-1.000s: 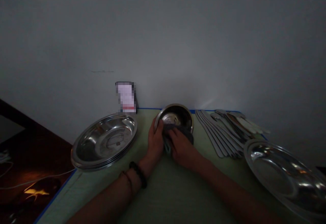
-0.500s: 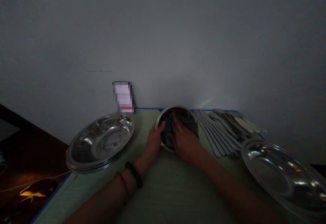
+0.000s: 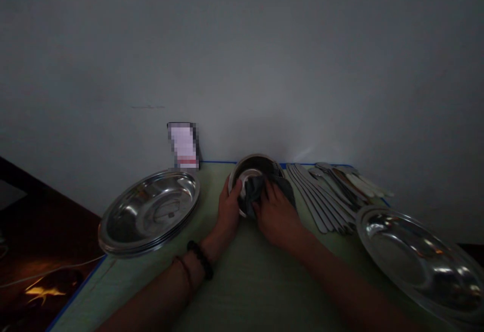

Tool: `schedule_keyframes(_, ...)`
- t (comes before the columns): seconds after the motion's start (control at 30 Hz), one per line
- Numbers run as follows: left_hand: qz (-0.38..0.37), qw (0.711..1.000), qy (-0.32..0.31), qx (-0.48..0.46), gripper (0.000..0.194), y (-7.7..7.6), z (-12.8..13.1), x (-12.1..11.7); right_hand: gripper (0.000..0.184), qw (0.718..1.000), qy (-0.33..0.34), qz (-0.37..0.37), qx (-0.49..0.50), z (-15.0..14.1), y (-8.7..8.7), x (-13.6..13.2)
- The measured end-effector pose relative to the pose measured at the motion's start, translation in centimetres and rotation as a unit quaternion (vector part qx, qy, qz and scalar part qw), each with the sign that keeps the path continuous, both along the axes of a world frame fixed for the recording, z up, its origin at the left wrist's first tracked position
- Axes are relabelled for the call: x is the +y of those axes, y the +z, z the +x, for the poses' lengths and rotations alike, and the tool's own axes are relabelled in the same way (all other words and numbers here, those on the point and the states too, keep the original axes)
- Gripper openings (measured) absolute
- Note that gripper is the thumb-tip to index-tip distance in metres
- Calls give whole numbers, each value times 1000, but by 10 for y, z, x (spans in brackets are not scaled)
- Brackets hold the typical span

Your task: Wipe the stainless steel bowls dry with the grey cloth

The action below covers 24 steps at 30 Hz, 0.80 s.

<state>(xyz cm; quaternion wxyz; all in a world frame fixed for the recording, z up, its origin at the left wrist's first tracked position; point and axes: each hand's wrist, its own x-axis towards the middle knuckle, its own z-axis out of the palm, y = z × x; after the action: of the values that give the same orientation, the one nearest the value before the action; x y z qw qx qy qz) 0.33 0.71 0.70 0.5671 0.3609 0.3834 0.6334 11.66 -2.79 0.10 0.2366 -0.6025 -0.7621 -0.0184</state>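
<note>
Dark cloth point(image 3: 254, 191) is now leaving more of the steel bowl's bottom showing than half a second ago, its folds bunching toward the near and right side; the right hand point(image 3: 277, 216) is staying over that same side. Steel bowl point(image 3: 261, 162) is sitting at the far middle of the green table point(image 3: 257, 284), near the wall point(image 3: 242, 70), its opening facing the wearer. Left hand point(image 3: 229, 206) is gripping the bowl's left rim, thumb lying at the inner side, fingers wrapping round the outside. Right hand is holding the cloth against the bowl's inside, fingers bunching close together; exact fingertip contact is hidden in the folds, cannot tell. Dark beaded bracelet point(image 3: 200, 260) is circling the left wrist. Stacked steel dishes point(image 3: 130, 198) are resting at left, a phone point(image 3: 184, 145) leaning upright against the wall behind them. Flat-handled cutlery point(image 3: 312, 196) is fanning out right of the bowl, white-handled pieces point(image 3: 366, 185) lying farther right. Oval steel dish point(image 3: 401, 261) is occupying the near right
</note>
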Motion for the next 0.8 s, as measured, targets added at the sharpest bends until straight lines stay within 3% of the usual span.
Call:
schedule_keyframes(0.1,-24,999,-37,1,42,-2,1,-3,52,998,8,-31,48,1,3,5)
schedule_keyframes(0.27,-18,997,-78,16,41,-5,1,-4,46,982,122,-86,113,-2,19,5)
schedule_keyframes(0.37,-12,998,-57,29,41,-2,0,-2,42,969,176,-115,131,-2,23,1)
schedule_keyframes(0.5,6,997,26,77,39,2,-4,0,43,960,227,-127,100,-2,24,-6)
schedule_keyframes(0.6,11,996,60,67,39,2,-7,4,40,972,205,-107,44,-3,25,-11)
schedule_keyframes(0.8,11,998,64,22,38,-2,-8,7,30,995,58,-17,-75,10,20,-9)
